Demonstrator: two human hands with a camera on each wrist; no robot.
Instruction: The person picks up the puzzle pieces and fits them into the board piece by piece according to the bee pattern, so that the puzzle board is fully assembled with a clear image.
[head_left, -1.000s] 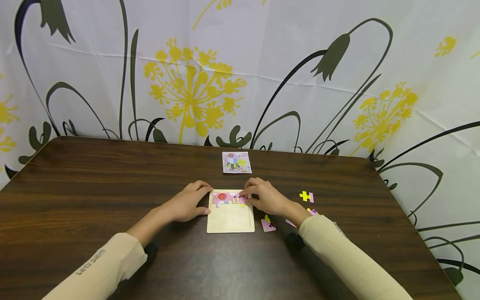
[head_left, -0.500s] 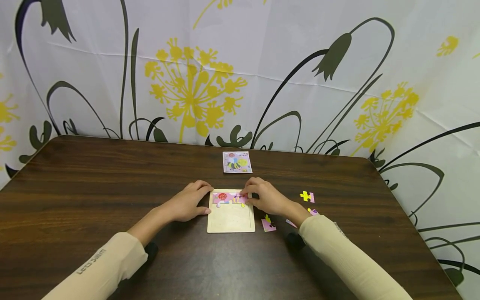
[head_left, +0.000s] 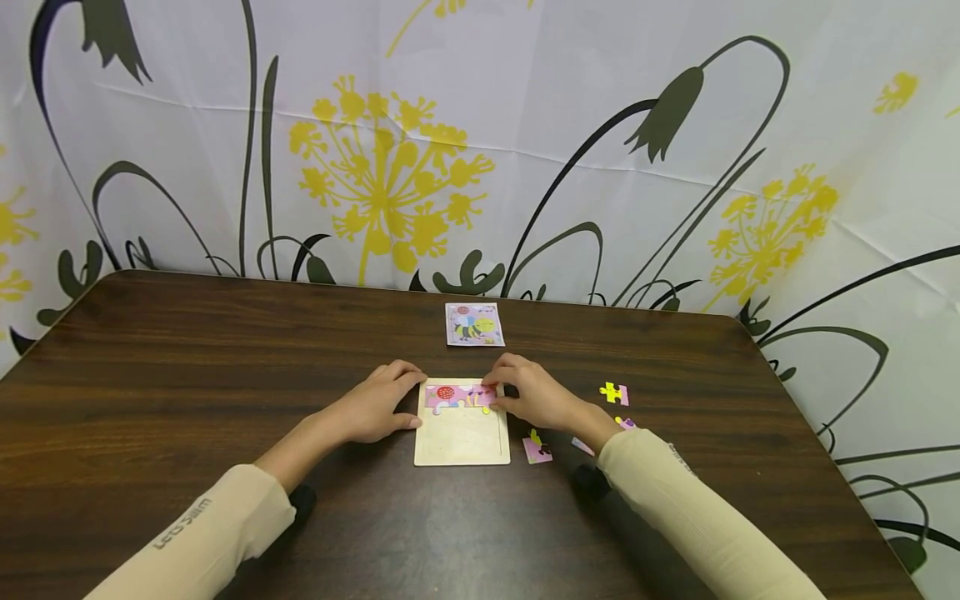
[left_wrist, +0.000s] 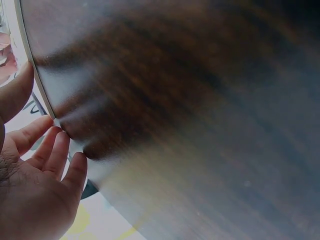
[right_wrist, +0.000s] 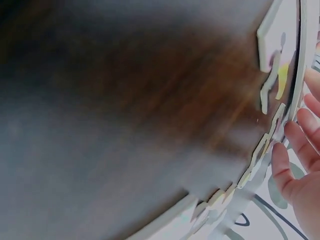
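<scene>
Hands on the puzzle tray point(head_left: 461, 446): left hand point(head_left: 371, 408) rests relaxed against its edge, right hand point(head_left: 532, 396) fingers pinch a pink piece point(head_left: 480, 397) on top; loose pieces point(head_left: 613, 392) on the bench point(head_left: 187, 375).

A dark wooden table point(head_left: 187, 375) carries a pale puzzle tray point(head_left: 461, 442) near its middle, a small picture card point(head_left: 474, 324) beyond it, and loose puzzle pieces point(head_left: 613, 392) scattered just right of the tray
</scene>
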